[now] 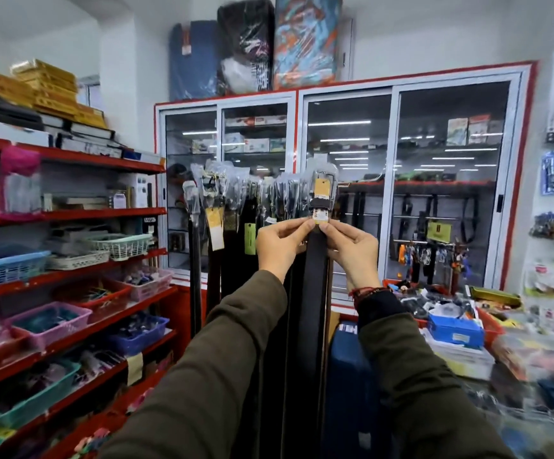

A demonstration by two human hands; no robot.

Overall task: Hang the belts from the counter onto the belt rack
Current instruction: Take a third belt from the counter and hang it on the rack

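Belt rack [235, 190] hidden behind bagged buckles, desk [467, 356] at right blurred and cluttered, left hand [280, 245] and right hand [351, 250] pinching a small tag on dark belt [313, 293] at centre, hanging upright among belts, shelves [70, 220] close at left

Views: one only, a wide-angle head camera; no second view shares the scene.
Position: at the person's head height, close behind both raised hands.
Facing: forward and nearly level, toward the glass-fronted cabinet with red trim [345, 180].
Nearness: the dark hanging belts in plastic sleeves [235, 207] are at arm's reach.
Edges: red metal shelving [70, 213] left, blurred cluttered counter [487, 339] right.
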